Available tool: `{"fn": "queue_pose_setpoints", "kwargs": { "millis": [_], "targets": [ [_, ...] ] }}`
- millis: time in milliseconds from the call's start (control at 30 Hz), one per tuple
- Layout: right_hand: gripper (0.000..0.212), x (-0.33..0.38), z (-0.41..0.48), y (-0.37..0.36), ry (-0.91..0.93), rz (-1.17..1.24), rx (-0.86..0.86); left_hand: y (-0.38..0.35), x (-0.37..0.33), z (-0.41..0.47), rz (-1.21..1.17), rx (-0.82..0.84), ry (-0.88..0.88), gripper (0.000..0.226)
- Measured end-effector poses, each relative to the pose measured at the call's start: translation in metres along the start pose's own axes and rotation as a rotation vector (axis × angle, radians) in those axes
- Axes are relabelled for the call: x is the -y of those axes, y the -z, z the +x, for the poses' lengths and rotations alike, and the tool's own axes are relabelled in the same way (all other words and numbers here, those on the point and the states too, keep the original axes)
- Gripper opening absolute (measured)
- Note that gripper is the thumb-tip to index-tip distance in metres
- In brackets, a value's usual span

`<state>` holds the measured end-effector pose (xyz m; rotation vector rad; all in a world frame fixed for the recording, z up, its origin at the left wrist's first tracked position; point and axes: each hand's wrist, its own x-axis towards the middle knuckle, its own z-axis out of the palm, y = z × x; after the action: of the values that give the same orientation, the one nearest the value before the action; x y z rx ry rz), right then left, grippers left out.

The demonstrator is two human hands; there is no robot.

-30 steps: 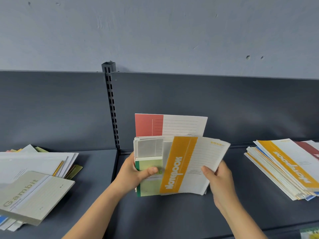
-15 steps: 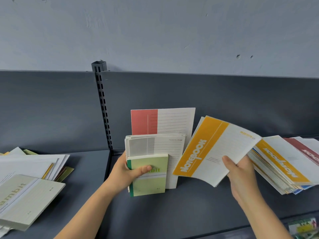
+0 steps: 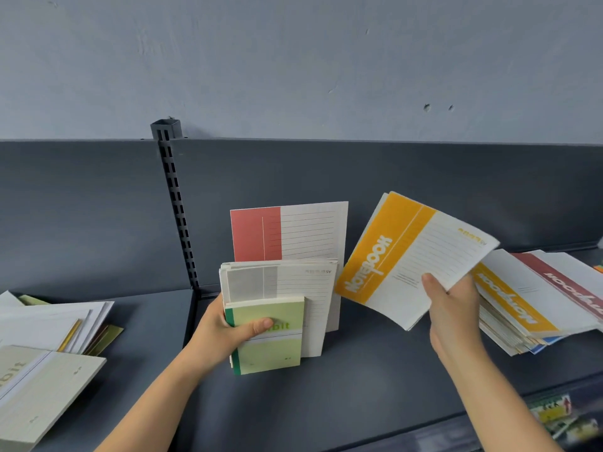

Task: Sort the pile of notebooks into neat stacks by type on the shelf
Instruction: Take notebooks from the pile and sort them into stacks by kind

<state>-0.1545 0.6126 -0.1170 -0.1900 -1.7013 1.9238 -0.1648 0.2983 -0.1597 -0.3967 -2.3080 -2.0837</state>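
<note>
A yellow notebook (image 3: 414, 256), its band printed with the word Notebook, hangs tilted in the air above the shelf (image 3: 359, 396), right of centre. The right hand (image 3: 453, 308) pinches its lower right corner, thumb pressed on the cover; the fingers are behind it and cannot be seen. Just right of it, a right stack (image 3: 535, 301) lies flat on the shelf, loosely fanned, with a matching yellow cover on top and a maroon one beside that. To the left, the left hand (image 3: 225, 327) holds a bundle (image 3: 284, 308) upright on the shelf, thumb curled across the front and fingers wrapped out of sight behind. In the bundle a small green notebook (image 3: 270, 350) stands in front, a grey notebook (image 3: 293, 282) behind it, and a tall red notebook (image 3: 287, 233) at the back. Far left, a left pile (image 3: 55, 324) of pale notebooks sprawls untidily. A slotted post (image 3: 177, 216) rises at the shelf's back panel. The step in hand looks like carrying one sorted notebook to its own kind. The next move likely calls for laying it flat on the matching yellow cover and squaring the edges, since that stack is splayed and could slide.
</note>
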Motion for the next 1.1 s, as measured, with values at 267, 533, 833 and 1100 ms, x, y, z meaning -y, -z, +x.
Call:
{"fn": "queue_pose_setpoints", "kwargs": {
  "millis": [267, 533, 833, 1100],
  "targets": [
    [0.031, -0.020, -0.017, -0.071, -0.126, -0.085, 0.239, 0.001, -0.003, -0.005, -0.039, 0.081, 0.018, 0.061],
    [0.036, -0.038, -0.035, -0.080, -0.250, -0.172, 0.448, 0.000, -0.004, -0.009, -0.025, 0.085, 0.037, 0.046],
    [0.046, -0.016, -0.043, -0.066, -0.074, -0.084, 0.553, -0.003, -0.004, -0.005, -0.044, 0.058, 0.029, 0.047],
    [0.032, -0.014, -0.047, -0.076, -0.006, -0.150, 0.428, 0.001, -0.006, -0.005, -0.034, 0.073, 0.054, 0.068]
  ]
}}
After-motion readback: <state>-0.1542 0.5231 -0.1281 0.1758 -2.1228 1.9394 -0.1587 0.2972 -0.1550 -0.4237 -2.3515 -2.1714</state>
